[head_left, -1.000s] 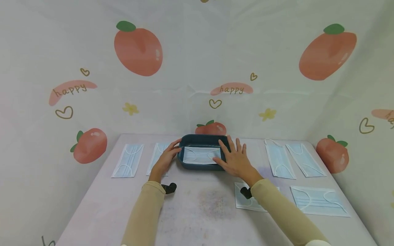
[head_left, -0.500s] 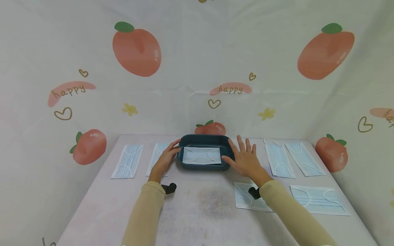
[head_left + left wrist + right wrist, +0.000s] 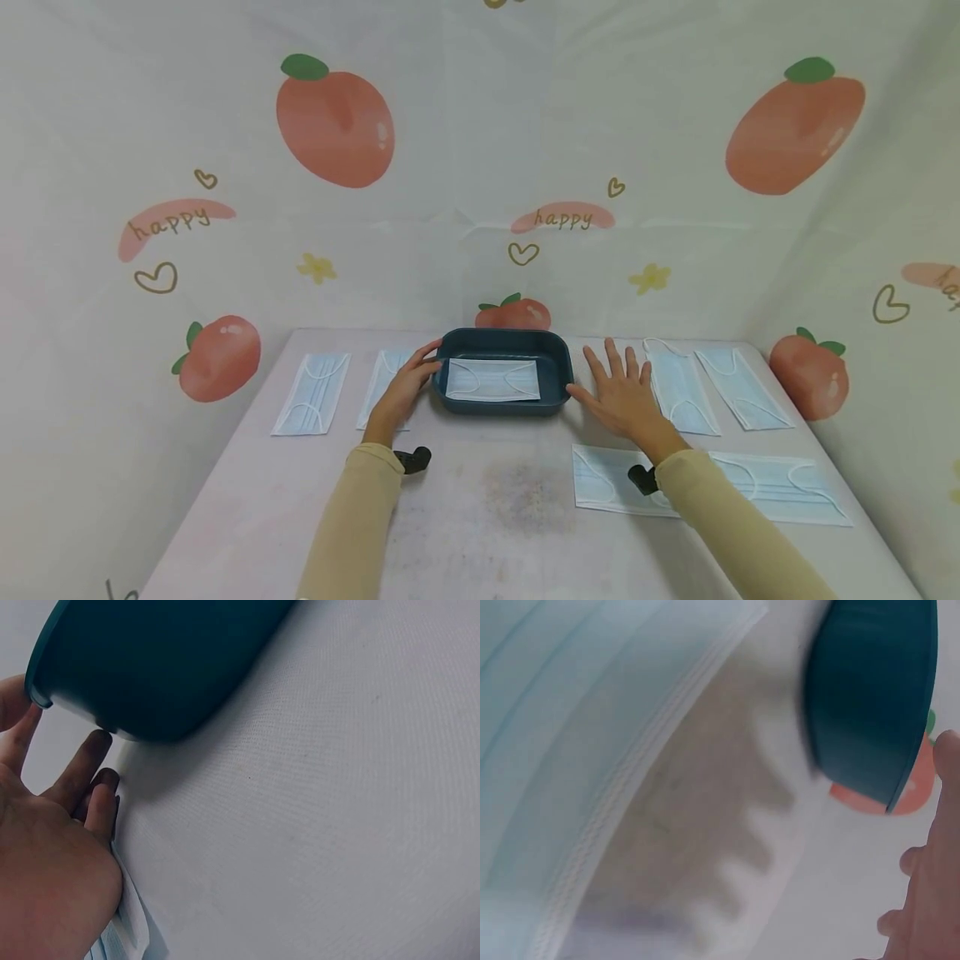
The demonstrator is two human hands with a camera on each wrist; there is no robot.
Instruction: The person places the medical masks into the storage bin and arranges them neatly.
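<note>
Head view: a dark teal tray [image 3: 504,408] sits near the middle of the far edge of the worktop [image 3: 300,517]. One pale blue mask [image 3: 492,380] lies lengthwise in it, nearer its left end, with white ear loops on top.

The left hand [image 3: 402,392] is at the tray's left end. Its grip is narrow, holding the rim with the thumb at the lip; in the left wrist view the other fingers spread along the outer wall and beneath it.

The right hand [image 3: 622,398] is just beside the tray's right end, palm down. Its grip is wide, the fingers spread and holding nothing. The thumb tip is close to the rim; whether it touches, I cannot tell. The right wrist view shows a finger-shaped shadow on the worktop and a large, close part of a mask.

More masks lie flat on the worktop. Near the far left corner is a slanted mask [image 3: 311,393], and another mask [image 3: 384,375] lies partly behind the left hand. Toward the far right corner lie a looped mask [image 3: 681,387] and an angled mask [image 3: 744,389]. Closer to the near edge, a crosswise mask [image 3: 611,479] lies partly under the line of the right sleeve [image 3: 738,525], with one more mask [image 3: 795,492] by the right edge.
</note>
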